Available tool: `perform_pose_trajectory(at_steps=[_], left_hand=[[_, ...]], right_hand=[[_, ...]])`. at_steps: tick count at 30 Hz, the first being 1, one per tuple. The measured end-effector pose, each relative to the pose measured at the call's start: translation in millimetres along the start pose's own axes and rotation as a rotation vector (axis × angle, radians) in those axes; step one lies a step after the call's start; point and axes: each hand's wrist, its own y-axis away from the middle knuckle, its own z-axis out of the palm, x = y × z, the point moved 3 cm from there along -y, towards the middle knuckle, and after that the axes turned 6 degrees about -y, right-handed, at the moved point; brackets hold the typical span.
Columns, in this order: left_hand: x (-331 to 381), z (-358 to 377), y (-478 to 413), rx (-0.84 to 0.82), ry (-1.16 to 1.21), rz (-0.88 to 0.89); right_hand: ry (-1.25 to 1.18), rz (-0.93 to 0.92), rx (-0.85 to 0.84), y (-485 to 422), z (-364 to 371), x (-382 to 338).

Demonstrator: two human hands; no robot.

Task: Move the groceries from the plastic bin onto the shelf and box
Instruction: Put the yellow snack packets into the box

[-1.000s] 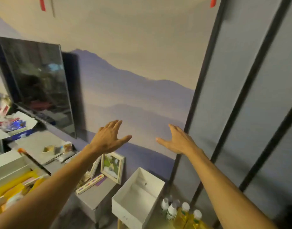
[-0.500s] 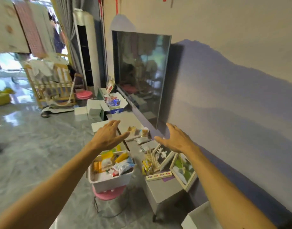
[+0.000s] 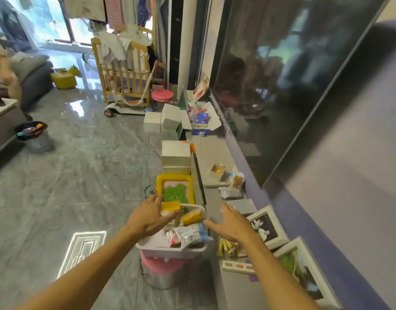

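A white plastic bin point(image 3: 168, 250) sits on a pink stool point(image 3: 163, 266) beside the low grey shelf point(image 3: 212, 153). It holds several snack packets, among them a yellow box point(image 3: 170, 205), an orange packet point(image 3: 192, 217) and a silver-blue bag point(image 3: 191, 234). My left hand point(image 3: 147, 218) hovers open over the bin's left side, fingers spread above the yellow box. My right hand point(image 3: 231, 222) hovers open at the bin's right edge, over the shelf. Neither hand holds anything.
Framed pictures point(image 3: 267, 227) and a packet of snacks point(image 3: 228, 246) lie on the shelf near my right hand. A yellow tray point(image 3: 175, 189) and white boxes point(image 3: 175, 153) stand beyond the bin. A large dark TV point(image 3: 282, 86) leans on the wall at right. Grey tiled floor lies to the left.
The view has swung left and down from the wall to the bin. Both open hands now hover low over the bin instead of being raised before the wall.
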Motion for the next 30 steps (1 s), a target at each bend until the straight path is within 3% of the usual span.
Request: perform_pose_trajectory(at_steps=[10,18,24,30], left_hand=[[-73,187,-163,-0.01,0.036,-0.324],[-141,347,-266,-0.042,0.028,-0.451],[-156,377,-281,-0.045,0.17,-0.489],[-150,342,-271,0.035,0.219,-0.483]], right_hand=[[0.239,-0.16,-0.301,-249,109,84],[0.333,-0.382,-0.365,-389,222,149],[0.333,-0.43,-0.306,-420,257,159],[0.207,-0.398,-0.226,-401,232,145]])
